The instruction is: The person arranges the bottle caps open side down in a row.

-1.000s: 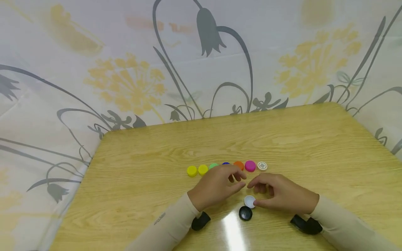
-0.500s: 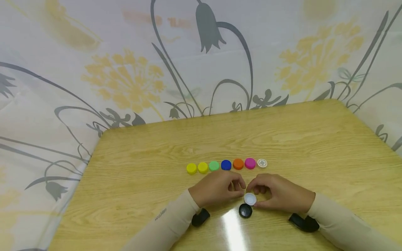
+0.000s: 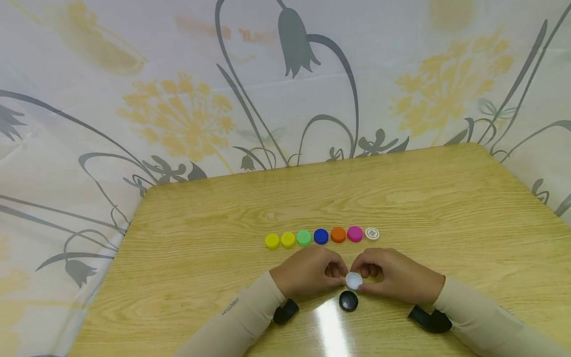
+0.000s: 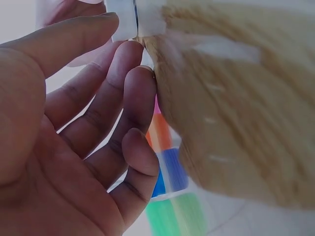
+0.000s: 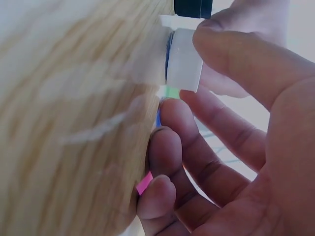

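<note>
Both hands meet at a white bottle cap, whose hollow side faces up in the head view. My right hand pinches it between thumb and fingers; in the right wrist view the thumb presses the side of the white cap. My left hand holds the cap's other side, its thumb tip against the white wall in the left wrist view. A black cap lies on the table just nearer than the white one, with a small gap between them.
Beyond the hands a row of caps runs across the wooden table: two yellow, one light green, one blue, one orange, one magenta and a patterned white disc. Floral cloth hangs behind.
My left hand has come down and right from over the row to the white cap. The right hand has closed in on it. The white cap has shifted slightly away from the black one.
</note>
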Action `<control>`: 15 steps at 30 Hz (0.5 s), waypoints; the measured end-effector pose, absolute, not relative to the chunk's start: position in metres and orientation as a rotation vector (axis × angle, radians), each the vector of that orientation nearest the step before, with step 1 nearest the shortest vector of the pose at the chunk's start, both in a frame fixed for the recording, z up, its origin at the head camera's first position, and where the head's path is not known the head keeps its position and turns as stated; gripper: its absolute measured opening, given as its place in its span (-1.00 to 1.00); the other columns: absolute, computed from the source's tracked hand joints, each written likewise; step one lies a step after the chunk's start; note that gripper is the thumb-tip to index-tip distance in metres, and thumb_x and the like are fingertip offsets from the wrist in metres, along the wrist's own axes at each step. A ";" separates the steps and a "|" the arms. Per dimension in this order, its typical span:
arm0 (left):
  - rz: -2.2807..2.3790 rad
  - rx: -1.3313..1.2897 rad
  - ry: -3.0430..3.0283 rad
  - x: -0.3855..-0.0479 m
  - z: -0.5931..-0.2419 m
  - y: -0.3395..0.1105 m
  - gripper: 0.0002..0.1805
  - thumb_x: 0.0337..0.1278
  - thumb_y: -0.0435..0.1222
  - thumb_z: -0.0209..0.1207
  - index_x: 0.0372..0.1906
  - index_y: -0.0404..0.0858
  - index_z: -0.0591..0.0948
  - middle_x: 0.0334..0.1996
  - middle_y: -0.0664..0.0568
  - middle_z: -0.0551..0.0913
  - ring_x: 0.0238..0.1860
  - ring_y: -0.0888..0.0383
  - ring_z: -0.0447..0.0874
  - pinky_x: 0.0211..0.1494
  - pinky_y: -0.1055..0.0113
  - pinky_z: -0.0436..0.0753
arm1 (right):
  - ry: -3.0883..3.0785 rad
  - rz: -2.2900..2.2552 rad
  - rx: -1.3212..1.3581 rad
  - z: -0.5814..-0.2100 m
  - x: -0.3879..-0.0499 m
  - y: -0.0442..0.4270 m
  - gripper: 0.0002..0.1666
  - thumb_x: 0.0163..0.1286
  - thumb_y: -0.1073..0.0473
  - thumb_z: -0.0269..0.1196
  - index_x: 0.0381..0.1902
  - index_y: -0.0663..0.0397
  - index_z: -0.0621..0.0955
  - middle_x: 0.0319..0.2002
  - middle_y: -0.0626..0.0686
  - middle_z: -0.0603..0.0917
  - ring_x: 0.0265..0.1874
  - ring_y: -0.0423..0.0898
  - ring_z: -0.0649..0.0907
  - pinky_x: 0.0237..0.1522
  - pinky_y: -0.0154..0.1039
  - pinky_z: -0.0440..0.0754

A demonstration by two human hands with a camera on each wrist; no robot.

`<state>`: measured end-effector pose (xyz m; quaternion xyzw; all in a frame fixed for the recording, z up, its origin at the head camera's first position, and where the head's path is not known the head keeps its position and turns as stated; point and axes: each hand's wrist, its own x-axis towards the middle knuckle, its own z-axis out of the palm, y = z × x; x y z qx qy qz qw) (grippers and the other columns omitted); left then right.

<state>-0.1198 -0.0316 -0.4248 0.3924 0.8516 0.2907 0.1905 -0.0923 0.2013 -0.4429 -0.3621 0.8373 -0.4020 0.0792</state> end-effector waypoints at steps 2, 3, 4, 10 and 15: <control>0.818 1.095 2.396 -0.119 -0.424 -0.032 -0.89 0.23 -0.23 0.34 -0.19 -0.13 0.75 -0.47 0.30 0.66 -0.45 0.53 0.52 -0.32 0.65 0.53 | 2.505 -1.208 -1.067 -0.443 -0.092 0.201 -0.81 0.29 0.06 0.43 -0.18 -0.11 0.65 -0.39 -0.22 0.57 -0.39 -0.37 0.50 -0.38 -0.43 0.55; 0.819 1.091 2.398 -0.119 -0.424 -0.031 -0.89 0.23 -0.23 0.35 -0.19 -0.13 0.75 -0.48 0.30 0.66 -0.45 0.53 0.52 -0.32 0.65 0.53 | 2.504 -1.209 -1.058 -0.443 -0.092 0.201 -0.80 0.29 0.06 0.43 -0.18 -0.11 0.65 -0.40 -0.22 0.57 -0.39 -0.37 0.50 -0.39 -0.43 0.55; 0.822 1.086 2.399 -0.119 -0.424 -0.031 -0.89 0.23 -0.22 0.35 -0.19 -0.13 0.75 -0.48 0.30 0.65 -0.45 0.52 0.52 -0.32 0.65 0.53 | 2.503 -1.209 -1.049 -0.442 -0.092 0.201 -0.80 0.28 0.06 0.43 -0.19 -0.10 0.65 -0.40 -0.22 0.56 -0.39 -0.37 0.50 -0.39 -0.43 0.55; 0.831 1.059 2.402 -0.118 -0.424 -0.031 -0.87 0.22 -0.20 0.35 -0.18 -0.13 0.74 -0.49 0.32 0.65 -0.45 0.52 0.52 -0.31 0.64 0.53 | 2.494 -1.183 -0.973 -0.440 -0.092 0.201 -0.77 0.28 0.01 0.43 -0.19 -0.07 0.67 -0.39 -0.21 0.57 -0.38 -0.37 0.49 -0.37 -0.42 0.55; 0.822 1.051 2.413 -0.118 -0.424 -0.031 -0.86 0.22 -0.17 0.35 -0.19 -0.11 0.74 -0.48 0.33 0.65 -0.43 0.53 0.52 -0.30 0.64 0.52 | 2.518 -1.129 -0.952 -0.439 -0.091 0.201 -0.75 0.27 -0.02 0.43 -0.18 -0.06 0.69 -0.38 -0.23 0.57 -0.37 -0.37 0.49 -0.35 -0.42 0.56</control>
